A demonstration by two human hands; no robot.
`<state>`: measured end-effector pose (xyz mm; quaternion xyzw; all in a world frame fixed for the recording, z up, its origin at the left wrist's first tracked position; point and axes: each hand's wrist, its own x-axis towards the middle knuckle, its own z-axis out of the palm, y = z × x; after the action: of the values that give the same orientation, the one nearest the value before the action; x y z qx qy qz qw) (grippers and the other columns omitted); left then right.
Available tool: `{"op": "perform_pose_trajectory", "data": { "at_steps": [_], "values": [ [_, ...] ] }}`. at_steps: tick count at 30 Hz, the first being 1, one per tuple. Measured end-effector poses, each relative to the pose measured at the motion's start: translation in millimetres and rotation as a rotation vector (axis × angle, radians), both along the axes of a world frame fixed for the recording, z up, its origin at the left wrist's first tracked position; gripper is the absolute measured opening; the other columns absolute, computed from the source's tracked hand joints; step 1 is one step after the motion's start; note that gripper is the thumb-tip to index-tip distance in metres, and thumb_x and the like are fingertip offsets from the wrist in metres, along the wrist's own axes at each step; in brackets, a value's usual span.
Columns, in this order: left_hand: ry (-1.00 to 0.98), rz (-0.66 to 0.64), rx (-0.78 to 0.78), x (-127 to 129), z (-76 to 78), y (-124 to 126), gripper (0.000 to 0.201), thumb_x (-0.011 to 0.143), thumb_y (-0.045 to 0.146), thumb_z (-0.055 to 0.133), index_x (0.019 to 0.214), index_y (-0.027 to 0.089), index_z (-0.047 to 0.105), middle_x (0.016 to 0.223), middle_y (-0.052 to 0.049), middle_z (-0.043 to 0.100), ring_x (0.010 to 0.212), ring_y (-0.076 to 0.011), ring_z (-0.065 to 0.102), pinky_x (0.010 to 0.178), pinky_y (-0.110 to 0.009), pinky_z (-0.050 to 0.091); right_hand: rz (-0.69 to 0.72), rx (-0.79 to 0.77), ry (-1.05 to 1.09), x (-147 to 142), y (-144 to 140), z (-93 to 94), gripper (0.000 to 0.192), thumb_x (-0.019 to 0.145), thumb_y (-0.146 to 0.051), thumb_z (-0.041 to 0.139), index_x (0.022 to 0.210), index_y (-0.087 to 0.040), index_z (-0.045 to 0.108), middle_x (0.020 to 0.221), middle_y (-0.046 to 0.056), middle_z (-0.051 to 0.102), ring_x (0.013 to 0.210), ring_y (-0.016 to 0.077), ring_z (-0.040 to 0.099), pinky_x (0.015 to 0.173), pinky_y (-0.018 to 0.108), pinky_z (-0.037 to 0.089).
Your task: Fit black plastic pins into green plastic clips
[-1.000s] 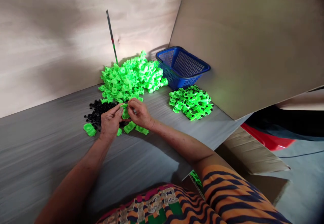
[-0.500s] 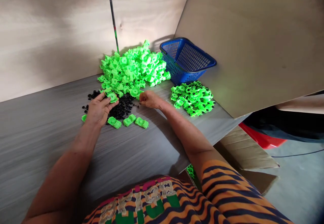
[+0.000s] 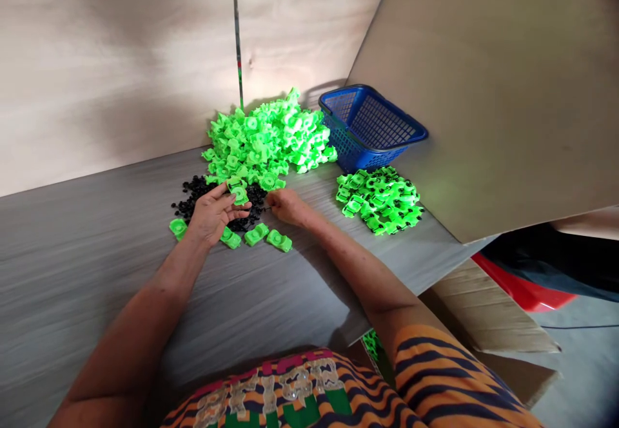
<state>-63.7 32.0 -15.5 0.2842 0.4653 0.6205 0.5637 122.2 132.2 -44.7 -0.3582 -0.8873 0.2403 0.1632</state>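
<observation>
My left hand [image 3: 213, 214] holds a green toy car body [image 3: 238, 193] between thumb and fingers, its underside up, with a black bar across one end. My right hand [image 3: 286, 207] is closed in a pinch just right of it, and a thin black wheel axle [image 3: 266, 209] sticks out from the fingertips. Beneath and around my left hand lies a pile of black wheel axles [image 3: 193, 193], partly covered by the hand. Several loose green car bodies [image 3: 279, 240] lie in a row on the near side of that pile.
Behind the hands rises a big heap of green car bodies [image 3: 264, 138]. A blue plastic basket [image 3: 372, 122] stands at the back right, with a heap of wheeled green cars [image 3: 380, 199] before it. Board walls border the grey table [image 3: 97, 241]; an open cardboard box [image 3: 488, 305] is below right.
The view has shifted, so the scene sits further right and lower. My left hand with the car body has moved nearer to the right hand, which keeps its pinch.
</observation>
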Motion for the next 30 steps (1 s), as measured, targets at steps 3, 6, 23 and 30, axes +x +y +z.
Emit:
{"op": "perform_pose_trajectory", "data": {
  "at_steps": [3,6,23,30],
  "values": [
    [-0.002,0.013,0.004,2.6,0.6,0.0,0.033,0.069,0.024,0.08,0.097,0.014,0.066,0.079,-0.006,0.073,0.08,-0.0271,0.078,0.065,-0.034,0.064,-0.025,-0.062,0.19,4.0,-0.6,11.4,0.016,0.068,-0.004,0.052,0.07,-0.018,0.059,0.062,-0.005,0.05,0.063,0.0113,0.044,0.062,0.024,0.032],
    [0.0,0.025,0.027,6.2,0.8,-0.5,0.032,0.07,0.028,0.081,0.096,0.014,0.067,0.078,-0.006,0.073,0.08,-0.0265,0.077,0.069,-0.037,0.065,0.004,-0.104,0.386,1.2,-10.7,23.5,0.012,0.073,-0.009,0.053,0.076,-0.018,0.061,0.069,-0.004,0.055,0.065,0.0109,0.048,0.064,0.024,0.036],
    [0.026,0.022,0.115,16.5,0.0,-5.4,0.052,0.064,0.037,0.088,0.11,0.015,0.075,0.078,-0.003,0.073,0.081,-0.0225,0.074,0.077,-0.042,0.064,0.02,0.211,0.495,-22.9,-50.8,18.9,0.014,0.083,-0.007,0.049,0.079,-0.021,0.053,0.075,-0.001,0.051,0.067,0.0118,0.045,0.063,0.024,0.037],
    [0.078,-0.017,0.13,15.9,0.8,-6.7,0.061,0.058,0.03,0.092,0.115,0.016,0.074,0.081,-0.002,0.074,0.071,-0.0179,0.071,0.071,-0.037,0.065,0.02,0.219,0.482,-22.6,-48.5,16.9,0.014,0.082,-0.007,0.05,0.078,-0.02,0.055,0.076,-0.001,0.052,0.067,0.0122,0.045,0.064,0.025,0.036]
  ]
}}
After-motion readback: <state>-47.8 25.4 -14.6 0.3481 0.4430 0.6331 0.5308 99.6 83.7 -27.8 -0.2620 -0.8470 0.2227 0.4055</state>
